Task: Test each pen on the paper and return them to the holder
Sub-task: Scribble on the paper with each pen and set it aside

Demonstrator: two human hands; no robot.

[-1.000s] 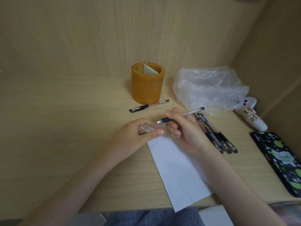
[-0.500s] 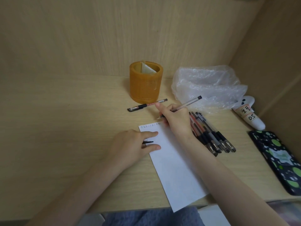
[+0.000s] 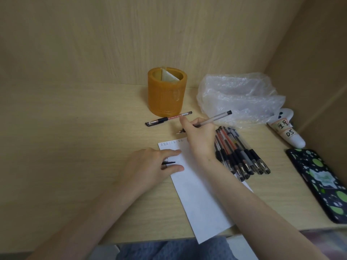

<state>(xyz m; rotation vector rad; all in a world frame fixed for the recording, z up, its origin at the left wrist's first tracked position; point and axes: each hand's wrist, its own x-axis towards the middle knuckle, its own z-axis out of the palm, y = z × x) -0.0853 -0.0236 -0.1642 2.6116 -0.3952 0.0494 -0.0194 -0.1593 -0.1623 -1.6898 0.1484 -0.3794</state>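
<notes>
Pale wooden desk (image 3: 75, 147), panelled walls behind. Amber cylindrical pen holder (image 3: 167, 92) at back, red-barrelled capped pen (image 3: 169, 118) just before it; crumpled clear plastic bag (image 3: 238, 98) to right. Row of capped gel pens (image 3: 240, 154) beside white paper sheet (image 3: 201, 194), partly hidden by right wrist. Right hand (image 3: 201, 139) gripped clear-barrelled pen (image 3: 216, 118) in writing hold, tip just past sheet's top edge. Left hand (image 3: 150, 166) rested on sheet's left edge, index and thumb stretched, black pen cap (image 3: 168, 162) tucked between. Second earlier, hands were together over sheet; since parted
</notes>
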